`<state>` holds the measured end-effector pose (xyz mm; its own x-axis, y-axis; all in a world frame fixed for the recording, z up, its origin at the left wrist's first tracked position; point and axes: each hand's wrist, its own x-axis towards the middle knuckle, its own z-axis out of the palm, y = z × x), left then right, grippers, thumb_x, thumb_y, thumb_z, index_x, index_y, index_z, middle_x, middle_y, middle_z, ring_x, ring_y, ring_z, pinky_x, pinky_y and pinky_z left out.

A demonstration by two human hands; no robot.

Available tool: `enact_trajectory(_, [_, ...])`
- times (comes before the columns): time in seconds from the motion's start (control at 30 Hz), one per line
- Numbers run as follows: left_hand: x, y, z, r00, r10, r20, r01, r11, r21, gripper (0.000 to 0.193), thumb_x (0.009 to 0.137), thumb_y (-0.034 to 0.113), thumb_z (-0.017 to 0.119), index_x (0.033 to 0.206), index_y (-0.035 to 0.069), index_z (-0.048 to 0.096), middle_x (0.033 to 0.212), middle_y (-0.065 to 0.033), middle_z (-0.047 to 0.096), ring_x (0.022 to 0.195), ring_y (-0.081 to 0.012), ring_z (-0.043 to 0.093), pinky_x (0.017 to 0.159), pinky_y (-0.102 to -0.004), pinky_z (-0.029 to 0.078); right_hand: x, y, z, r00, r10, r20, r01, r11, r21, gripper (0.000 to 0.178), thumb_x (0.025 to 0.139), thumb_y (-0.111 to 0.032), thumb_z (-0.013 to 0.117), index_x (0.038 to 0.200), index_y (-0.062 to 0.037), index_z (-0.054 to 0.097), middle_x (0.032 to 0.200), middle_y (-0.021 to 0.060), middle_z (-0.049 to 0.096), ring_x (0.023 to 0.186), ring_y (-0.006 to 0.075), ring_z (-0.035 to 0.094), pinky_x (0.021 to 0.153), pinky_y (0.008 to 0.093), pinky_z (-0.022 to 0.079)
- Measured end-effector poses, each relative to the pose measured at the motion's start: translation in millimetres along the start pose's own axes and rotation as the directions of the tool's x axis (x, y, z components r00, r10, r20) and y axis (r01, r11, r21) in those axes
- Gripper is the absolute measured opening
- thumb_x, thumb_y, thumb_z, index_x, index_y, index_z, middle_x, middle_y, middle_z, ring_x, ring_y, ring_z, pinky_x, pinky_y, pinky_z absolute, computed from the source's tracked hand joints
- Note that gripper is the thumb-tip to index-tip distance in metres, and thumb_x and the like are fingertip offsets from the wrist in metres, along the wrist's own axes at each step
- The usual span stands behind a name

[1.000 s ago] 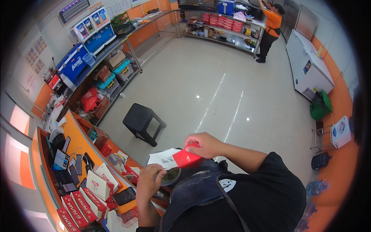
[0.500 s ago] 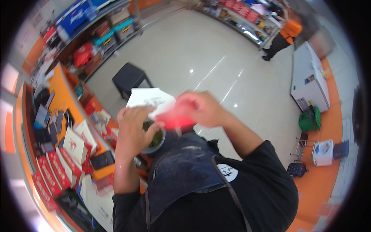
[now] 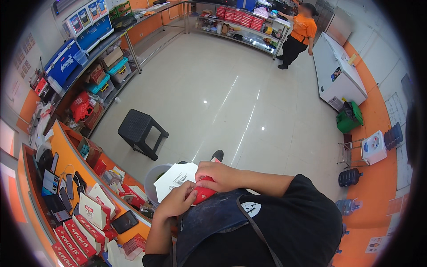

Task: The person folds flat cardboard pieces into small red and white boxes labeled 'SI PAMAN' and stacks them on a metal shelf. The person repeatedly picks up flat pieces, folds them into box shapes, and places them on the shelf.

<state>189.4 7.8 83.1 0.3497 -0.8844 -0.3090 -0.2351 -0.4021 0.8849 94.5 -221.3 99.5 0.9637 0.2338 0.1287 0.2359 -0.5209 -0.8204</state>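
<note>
A partly folded red-and-white cardboard food box (image 3: 174, 181) is between my two hands, close against the dark apron. Its white panel with small print fans out to the left and away from me. My left hand (image 3: 178, 201) pinches the near red flap with thumb and fingers. Curled over the red part from the right, my right hand (image 3: 219, 177) grips it from above, its fingertips close to the left hand's. A pale grey tub (image 3: 152, 180) shows behind the box, mostly covered by it.
On the orange counter at left stand several folded red-and-white boxes (image 3: 73, 242), beside a dark phone (image 3: 125, 222) and a stack of flat red pieces (image 3: 134, 246). A black stool (image 3: 141, 129) stands ahead. Far right, a person in orange (image 3: 300, 35) stands near a white chest freezer (image 3: 340, 71).
My hands have come down and closer together against the apron, bringing the box with them. Its red part is now squeezed between both hands. The view has tilted up, showing more floor.
</note>
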Motion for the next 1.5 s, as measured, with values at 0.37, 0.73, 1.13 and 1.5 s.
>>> enact_trajectory(0.37, [2.9,4.9,-8.6,0.993,-0.061,0.101,0.078,0.98,-0.182,0.027,0.1,0.018,0.07,0.118,0.0,0.06,0.085,-0.0019,0.07,0.068,-0.0045,0.06,0.057,-0.0208,0.048,-5.1,2.3,12.9,0.995,-0.027,-0.099,0.025,0.999,-0.024,0.009,0.096,-0.015,0.065,0.099,-0.006,0.063,0.1,0.0121,0.059,0.095,0.0322,0.059,0.086,0.0426,0.046])
enact_trajectory(0.73, [-1.7,12.5,3.9,0.996,-0.07,-0.063,0.065,0.995,-0.082,0.027,0.096,0.014,0.072,0.116,-0.004,0.068,0.093,-0.0134,0.076,0.084,-0.0146,0.072,0.074,-0.0283,0.055,-2.1,5.5,2.8,0.972,-0.108,0.208,0.112,0.994,-0.011,0.007,0.093,-0.019,0.07,0.095,-0.0115,0.069,0.099,0.0076,0.062,0.108,0.0274,0.055,0.094,0.0454,0.042])
enact_trajectory(1.13, [-46.1,57.1,-16.7,0.834,0.365,-0.414,0.057,0.689,0.722,0.03,0.091,0.028,0.075,0.113,0.008,0.072,0.102,-0.0086,0.076,0.114,-0.0322,0.068,0.114,-0.0579,0.034,-2.1,10.8,-18.8,0.997,0.076,0.027,-0.08,0.97,0.229,0.026,0.102,-0.029,0.064,0.115,-0.0059,0.065,0.097,0.0122,0.071,0.09,0.0279,0.069,0.082,0.0393,0.053])
enact_trajectory(1.5, [-37.0,32.8,-30.2,0.758,0.259,-0.598,0.007,0.914,0.405,0.031,0.074,0.037,0.089,0.093,0.014,0.081,0.087,-0.0029,0.072,0.109,-0.0249,0.058,0.114,-0.0525,0.023,8.5,11.5,-20.1,0.993,0.075,0.093,-0.096,0.963,0.251,0.028,0.101,-0.029,0.065,0.116,-0.0052,0.065,0.097,0.0123,0.072,0.086,0.0263,0.068,0.081,0.0374,0.052])
